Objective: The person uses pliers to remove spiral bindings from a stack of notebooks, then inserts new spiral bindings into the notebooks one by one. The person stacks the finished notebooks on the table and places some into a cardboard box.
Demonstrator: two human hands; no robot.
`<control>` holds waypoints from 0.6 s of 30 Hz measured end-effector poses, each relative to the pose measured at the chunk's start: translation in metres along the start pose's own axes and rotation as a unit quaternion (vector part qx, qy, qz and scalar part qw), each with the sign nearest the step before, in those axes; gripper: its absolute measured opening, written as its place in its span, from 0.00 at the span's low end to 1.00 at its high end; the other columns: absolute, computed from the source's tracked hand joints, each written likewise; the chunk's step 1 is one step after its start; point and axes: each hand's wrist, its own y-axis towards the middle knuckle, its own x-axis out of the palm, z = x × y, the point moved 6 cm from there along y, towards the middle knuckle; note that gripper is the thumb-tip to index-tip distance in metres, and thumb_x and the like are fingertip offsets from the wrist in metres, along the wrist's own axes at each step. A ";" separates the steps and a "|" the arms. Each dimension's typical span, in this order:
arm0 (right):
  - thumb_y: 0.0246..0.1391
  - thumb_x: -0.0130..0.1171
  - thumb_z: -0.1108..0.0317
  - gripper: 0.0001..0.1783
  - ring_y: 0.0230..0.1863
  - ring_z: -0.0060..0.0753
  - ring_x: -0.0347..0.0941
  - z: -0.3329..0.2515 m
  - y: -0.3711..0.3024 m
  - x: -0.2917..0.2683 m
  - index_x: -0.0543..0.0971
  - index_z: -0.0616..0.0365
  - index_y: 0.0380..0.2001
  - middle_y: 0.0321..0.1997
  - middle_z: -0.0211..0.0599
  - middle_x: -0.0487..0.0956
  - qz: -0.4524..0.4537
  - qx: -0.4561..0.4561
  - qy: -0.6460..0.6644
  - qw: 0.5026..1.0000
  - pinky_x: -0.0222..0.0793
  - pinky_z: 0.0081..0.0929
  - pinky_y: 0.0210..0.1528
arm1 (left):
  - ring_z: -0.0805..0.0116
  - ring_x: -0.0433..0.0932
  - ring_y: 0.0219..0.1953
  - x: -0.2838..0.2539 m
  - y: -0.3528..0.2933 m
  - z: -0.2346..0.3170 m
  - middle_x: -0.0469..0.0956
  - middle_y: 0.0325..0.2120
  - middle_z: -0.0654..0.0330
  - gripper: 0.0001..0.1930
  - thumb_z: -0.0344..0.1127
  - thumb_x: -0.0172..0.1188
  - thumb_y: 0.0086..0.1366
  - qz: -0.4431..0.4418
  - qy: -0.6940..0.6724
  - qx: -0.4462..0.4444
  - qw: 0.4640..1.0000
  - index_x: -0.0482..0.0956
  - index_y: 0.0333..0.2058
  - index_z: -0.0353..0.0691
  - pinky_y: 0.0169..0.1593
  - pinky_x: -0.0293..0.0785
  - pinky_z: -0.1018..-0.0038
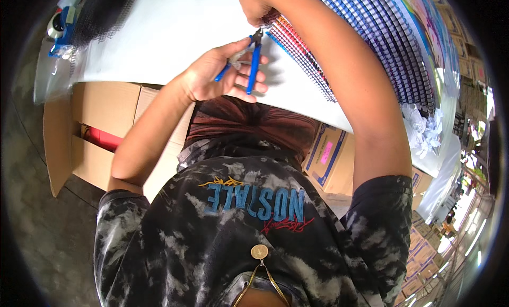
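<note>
Blue-handled cutting pliers (254, 60) rest in my left hand (217, 68), which is turned palm up over the white table. Their dark jaws point away from me, toward my right fist, and the handles stand apart. My right hand (257, 7) is closed at the far edge of the view, close to the plier tips. What its fingers hold is hidden. From beside it, narrow rows of red, blue and dark coils (302, 55) run toward me under my right forearm. They look like spiral bindings.
More blue and dark coil rows (382, 47) fill the table's right side, beside crumpled clear plastic (424, 129). Black coils (103, 15) lie at the far left, near a blue tape dispenser (64, 29). Open cardboard boxes (106, 108) stand below the white table (169, 26).
</note>
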 end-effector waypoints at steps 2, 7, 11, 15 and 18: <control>0.41 0.62 0.67 0.10 0.31 0.36 0.76 0.004 0.000 0.008 0.82 0.60 0.28 0.31 0.45 0.80 -0.049 0.009 -0.010 0.999 0.70 0.39 0.36 | 0.51 0.75 0.45 0.012 0.010 -0.009 0.74 0.36 0.51 0.31 0.60 0.36 0.66 -0.027 -0.077 0.024 0.996 0.68 0.49 0.35 0.48 0.72 0.53; 0.36 0.62 0.73 0.07 0.26 0.38 0.75 0.003 -0.007 -0.008 0.82 0.62 0.24 0.27 0.43 0.80 0.055 -0.040 0.043 0.997 0.71 0.35 0.30 | 0.51 0.75 0.44 0.013 0.024 -0.010 0.74 0.36 0.50 0.30 0.59 0.36 0.66 -0.038 -0.100 0.054 0.993 0.68 0.48 0.34 0.47 0.73 0.53; 0.36 0.62 0.73 0.07 0.25 0.38 0.74 0.001 -0.013 -0.013 0.81 0.65 0.23 0.25 0.45 0.79 0.087 -0.042 0.009 0.995 0.69 0.36 0.28 | 0.52 0.76 0.43 0.016 0.024 -0.011 0.74 0.35 0.51 0.30 0.58 0.35 0.67 -0.008 -0.097 0.077 0.992 0.68 0.47 0.34 0.45 0.75 0.56; 0.35 0.62 0.73 0.08 0.24 0.37 0.73 0.001 -0.012 -0.013 0.81 0.66 0.23 0.23 0.45 0.79 0.092 -0.050 0.012 0.994 0.68 0.36 0.26 | 0.55 0.77 0.39 0.019 0.023 -0.011 0.74 0.33 0.52 0.29 0.57 0.35 0.67 -0.008 -0.108 0.076 0.991 0.68 0.47 0.34 0.42 0.77 0.59; 0.36 0.62 0.72 0.08 0.24 0.37 0.73 0.004 -0.010 -0.012 0.80 0.67 0.22 0.23 0.46 0.79 0.081 -0.056 0.061 0.993 0.68 0.35 0.26 | 0.58 0.77 0.36 0.015 0.031 -0.007 0.73 0.31 0.53 0.29 0.57 0.35 0.68 -0.077 -0.126 0.102 0.984 0.67 0.46 0.34 0.39 0.78 0.62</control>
